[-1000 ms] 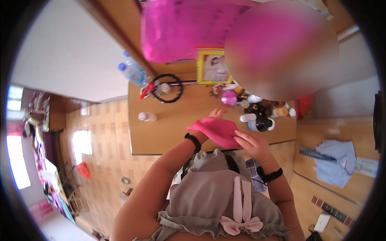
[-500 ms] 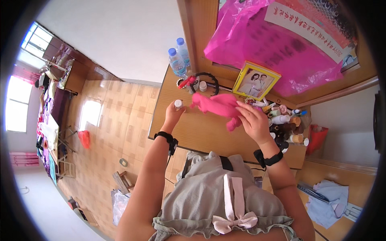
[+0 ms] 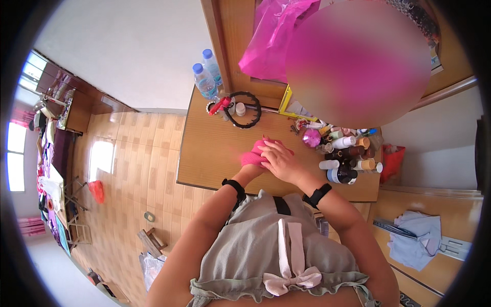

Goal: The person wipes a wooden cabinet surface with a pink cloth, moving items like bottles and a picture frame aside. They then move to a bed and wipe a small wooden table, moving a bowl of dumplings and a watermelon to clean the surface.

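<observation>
A bright pink cloth (image 3: 251,157) is bunched between my two hands, low over the wooden table top (image 3: 204,148). My left hand (image 3: 249,172) lies under and inside the cloth; only the part by the wrist shows, and its fingers are hidden. Over the cloth from the right, my right hand (image 3: 281,161) curls its fingers onto it, back of the hand up. Whether a small bottle is wrapped inside cannot be seen. Beyond the hands stand a small white-capped jar (image 3: 240,108) and a black headband (image 3: 259,112) with a red bow (image 3: 220,105).
Two blue-capped water bottles (image 3: 205,84) stand at the table's far left corner. Cosmetic bottles (image 3: 353,153) and a purple round container (image 3: 311,137) crowd the right side. A yellow photo frame (image 3: 286,100) leans at the back, below a pink plastic bag (image 3: 266,43).
My hands have come together lower and nearer my body. The white-capped bottle that showed in my left hand is out of sight; the cloth now covers that hand. The view has shifted slightly.
</observation>
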Available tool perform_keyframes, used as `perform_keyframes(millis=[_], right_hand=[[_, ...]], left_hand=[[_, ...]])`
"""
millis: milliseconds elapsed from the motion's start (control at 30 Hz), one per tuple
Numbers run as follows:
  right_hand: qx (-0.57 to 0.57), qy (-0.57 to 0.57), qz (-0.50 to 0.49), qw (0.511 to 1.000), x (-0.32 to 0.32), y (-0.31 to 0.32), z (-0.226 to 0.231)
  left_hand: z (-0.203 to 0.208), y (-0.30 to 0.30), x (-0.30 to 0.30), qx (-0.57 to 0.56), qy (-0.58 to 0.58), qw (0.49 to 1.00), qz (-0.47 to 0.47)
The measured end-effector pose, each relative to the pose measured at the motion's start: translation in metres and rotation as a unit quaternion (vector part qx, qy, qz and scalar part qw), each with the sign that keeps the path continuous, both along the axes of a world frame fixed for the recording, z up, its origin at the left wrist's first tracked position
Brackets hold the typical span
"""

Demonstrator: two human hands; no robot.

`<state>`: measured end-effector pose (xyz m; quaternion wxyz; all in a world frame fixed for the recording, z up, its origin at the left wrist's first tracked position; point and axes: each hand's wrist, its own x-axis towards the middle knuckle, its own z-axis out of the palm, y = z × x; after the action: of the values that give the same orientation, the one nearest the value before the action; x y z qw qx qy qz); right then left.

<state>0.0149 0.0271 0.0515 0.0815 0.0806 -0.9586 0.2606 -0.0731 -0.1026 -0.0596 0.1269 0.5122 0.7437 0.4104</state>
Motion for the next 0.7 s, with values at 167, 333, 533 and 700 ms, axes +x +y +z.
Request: perform_keyframes(millis=[167, 333, 533, 700], right_hand=[[-0.001, 0.005, -0.004, 1.000, 0.007, 0.002, -0.019], [-0.085, 0.036, -0.029, 0.995, -0.001, 0.007, -0.033], [-0.395, -0.076, -0.180, 0.898, 0.004, 0.035, -0.065], [-0.224, 0.048, -0.110, 0.967, 0.025, 0.023, 0.002]], left_hand=[[-0.014, -0.005, 0.001, 0.025, -0.011, 1.000, -0.006], [-0.011, -0.002, -0.001, 0.082, -0.129, 0.988, -0.017], [0.032, 0.004, 0.006, 0.017, -0.233, 0.972, -0.036], [0.021, 0.009, -0.007, 0.010, -0.183, 0.983, -0.030]])
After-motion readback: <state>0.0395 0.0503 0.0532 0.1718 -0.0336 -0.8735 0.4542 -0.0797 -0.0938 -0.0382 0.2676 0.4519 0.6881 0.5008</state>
